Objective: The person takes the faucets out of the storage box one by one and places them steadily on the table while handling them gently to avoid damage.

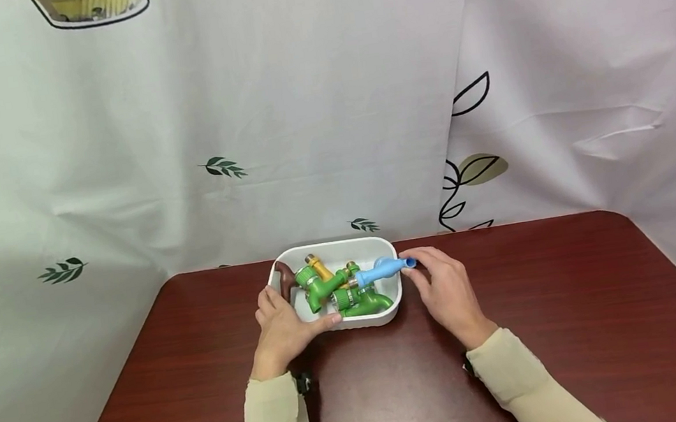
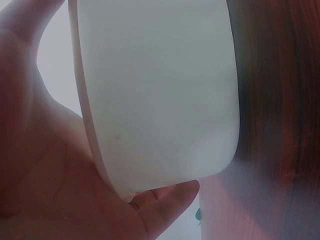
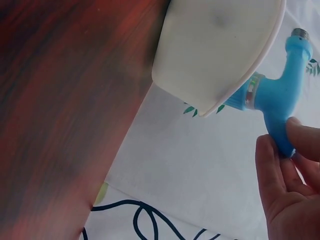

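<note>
A blue plastic tap (image 1: 383, 270) with a threaded metal end lies across the right side of a white bin (image 1: 355, 245). My right hand (image 1: 449, 289) pinches the tap's spout end between thumb and fingers, just beyond the bin's right rim. In the right wrist view, the blue tap (image 3: 282, 92) is raised by the rim, its handle partly behind the bin wall. My left hand (image 1: 283, 330) grips the bin's front left corner, thumb along the front rim, fingers at the left end. Inside the bin are green taps (image 1: 322, 289), a yellow tap (image 1: 318, 267) and a brown tap (image 1: 286, 279).
The bin stands at the back edge of a dark red wooden table (image 1: 548, 326). Behind it hangs a pale curtain (image 1: 312, 101) printed with leaves, close to the table's edge.
</note>
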A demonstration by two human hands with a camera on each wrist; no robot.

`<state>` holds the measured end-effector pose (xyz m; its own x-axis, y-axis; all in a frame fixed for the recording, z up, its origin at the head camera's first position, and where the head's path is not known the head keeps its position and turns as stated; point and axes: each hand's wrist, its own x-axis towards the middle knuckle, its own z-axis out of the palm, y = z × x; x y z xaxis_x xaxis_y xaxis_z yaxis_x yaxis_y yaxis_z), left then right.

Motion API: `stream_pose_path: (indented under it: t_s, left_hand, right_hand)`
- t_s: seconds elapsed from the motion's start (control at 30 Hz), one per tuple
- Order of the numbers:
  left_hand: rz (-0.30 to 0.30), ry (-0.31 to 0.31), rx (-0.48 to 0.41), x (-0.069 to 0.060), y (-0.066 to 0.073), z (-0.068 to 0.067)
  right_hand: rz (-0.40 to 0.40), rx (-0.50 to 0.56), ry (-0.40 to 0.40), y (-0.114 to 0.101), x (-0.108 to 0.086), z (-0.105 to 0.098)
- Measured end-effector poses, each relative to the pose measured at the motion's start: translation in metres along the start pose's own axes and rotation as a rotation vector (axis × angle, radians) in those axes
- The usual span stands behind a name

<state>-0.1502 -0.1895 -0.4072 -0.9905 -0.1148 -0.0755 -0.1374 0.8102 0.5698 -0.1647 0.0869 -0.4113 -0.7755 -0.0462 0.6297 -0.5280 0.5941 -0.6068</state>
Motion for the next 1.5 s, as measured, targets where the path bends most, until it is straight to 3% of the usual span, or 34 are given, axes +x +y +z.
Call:
stream_pose_path:
  t_s: [0.83, 1.5]
  left_hand:
    - [0.0, -0.01, 0.003, 0.001, -0.002, 0.0]
    - [0.01, 0.006, 0.003, 0.004, -0.004, 0.003]
  right_hand:
    - [0.058, -0.031, 0.18, 0.009, -0.001, -0.015]
    - [0.142, -0.075, 0.191, 0.027, 0.002, -0.031]
